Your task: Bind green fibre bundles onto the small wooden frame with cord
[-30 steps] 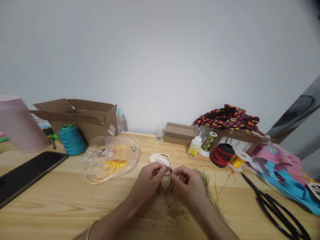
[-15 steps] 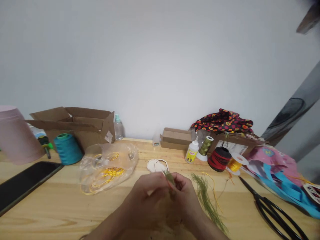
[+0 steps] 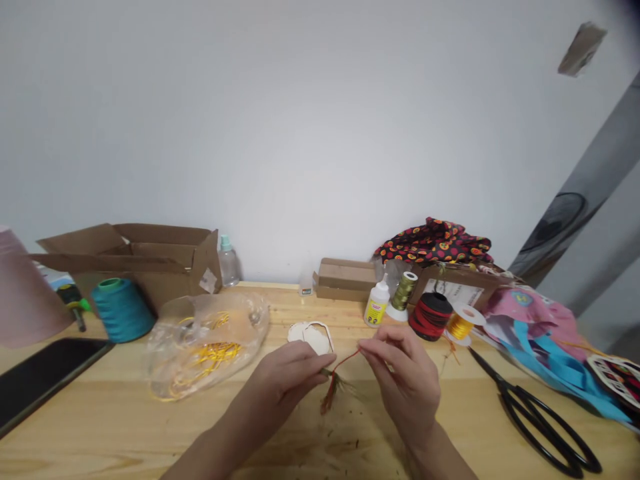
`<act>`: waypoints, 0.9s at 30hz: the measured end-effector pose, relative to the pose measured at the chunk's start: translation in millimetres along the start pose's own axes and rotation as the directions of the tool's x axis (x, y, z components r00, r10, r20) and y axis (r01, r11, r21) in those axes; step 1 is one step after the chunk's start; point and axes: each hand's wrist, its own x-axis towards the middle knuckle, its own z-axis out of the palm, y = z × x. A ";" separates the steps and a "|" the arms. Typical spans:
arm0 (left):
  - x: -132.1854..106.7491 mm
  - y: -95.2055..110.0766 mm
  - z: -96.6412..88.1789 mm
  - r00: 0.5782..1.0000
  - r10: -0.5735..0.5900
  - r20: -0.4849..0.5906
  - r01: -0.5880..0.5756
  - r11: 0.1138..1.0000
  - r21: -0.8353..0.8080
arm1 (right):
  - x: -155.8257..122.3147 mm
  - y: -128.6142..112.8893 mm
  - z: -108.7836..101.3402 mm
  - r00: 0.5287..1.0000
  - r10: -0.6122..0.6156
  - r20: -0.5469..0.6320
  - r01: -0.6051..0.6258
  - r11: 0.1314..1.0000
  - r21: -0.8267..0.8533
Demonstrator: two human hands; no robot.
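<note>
Red cord (image 3: 345,362) with a small tuft of green and red strands (image 3: 330,393) hanging from it spans the gap between the person's two hands, just above the wooden tabletop (image 3: 75,413). The left hand (image 3: 287,377) is closed, thumb pressed against the fingers, pinching the top of the tuft. The right hand (image 3: 403,373) pinches the cord's other end between thumb and forefinger, its other fingers loosely curled. The hands are near each other, not touching.

Just behind the tuft lie flat, pale cut-out shapes (image 3: 310,337). Left of the tuft, a clear plastic bag (image 3: 205,347) holds loops of yellow cord (image 3: 215,353). Behind and right of it stand a white glue bottle (image 3: 376,303), an olive thread spool (image 3: 404,291), a red-and-black spool (image 3: 430,317) and a gold cord spool (image 3: 459,327). Farther right of the tuft, black-handled scissors (image 3: 537,423) lie beside a pink and blue plastic bag (image 3: 540,340). Farther left are a black tablet (image 3: 50,377) and a teal thread cone (image 3: 123,311). Farthest back sit a cardboard box (image 3: 130,257) and dotted fabric (image 3: 435,241).
</note>
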 end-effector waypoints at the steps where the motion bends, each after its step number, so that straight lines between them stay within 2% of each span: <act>1: 1.2 0.0 1.2 0.999 -0.033 0.011 0.033 0.999 -0.025 | 0.4 -0.1 -0.8 1.000 -0.015 0.013 0.015 0.999 -0.030; 5: 4.4 0.3 10.3 0.982 -0.184 0.042 0.189 0.955 -0.230 | 3.6 0.4 -1.6 0.999 -0.038 0.020 0.039 0.996 -0.082; 7: 4.4 -1.1 16.9 0.958 -0.278 0.062 0.279 0.866 -0.415 | 5.3 0.4 -0.1 0.999 -0.036 0.011 0.037 0.998 -0.057; 8: 4.0 -2.1 20.5 0.943 -0.322 0.089 0.319 0.787 -0.528 | 5.9 0.3 1.2 0.999 -0.029 0.013 0.030 0.999 -0.041; 10: 3.0 -4.1 27.5 0.911 -0.374 0.171 0.368 0.554 -0.747 | 6.0 0.0 4.7 0.999 0.008 0.038 -0.007 1.000 -0.010; 12: 2.2 -4.8 32.9 0.887 -0.398 0.235 0.365 0.292 -0.884 | 5.5 -0.3 8.5 0.992 0.087 0.088 -0.089 0.996 0.019; 13: 1.9 -4.5 34.5 0.871 -0.421 0.252 0.358 0.194 -0.913 | 5.3 -0.3 10.3 0.983 0.141 0.115 -0.146 0.989 0.038; 15: 1.9 -3.4 35.3 0.831 -0.480 0.280 0.368 0.098 -0.924 | 5.5 -0.2 13.5 0.946 0.277 0.170 -0.297 0.949 0.105; 17: 2.2 -3.0 33.8 0.786 -0.524 0.327 0.427 0.079 -0.901 | 6.1 0.4 15.8 0.864 0.444 0.239 -0.493 0.842 0.220; 19: 2.6 -4.5 31.7 0.741 -0.550 0.385 0.501 0.071 -0.863 | 6.4 1.6 17.2 0.740 0.590 0.322 -0.672 0.652 0.351; 21: 2.8 -7.1 30.4 0.700 -0.556 0.448 0.571 0.059 -0.819 | 5.7 3.3 17.9 0.624 0.672 0.399 -0.771 0.447 0.453; 22: 2.8 -8.3 30.1 0.689 -0.554 0.468 0.596 0.065 -0.801 | 5.0 4.2 18.0 0.580 0.688 0.435 -0.794 0.359 0.491; 24: 2.3 -9.4 30.0 0.688 -0.542 0.482 0.623 0.101 -0.775 | 3.4 5.5 17.9 0.515 0.691 0.507 -0.812 0.204 0.547; 27: 1.5 -8.2 30.2 0.719 -0.524 0.456 0.609 0.161 -0.776 | 1.8 6.1 17.4 0.445 0.676 0.588 -0.804 0.012 0.594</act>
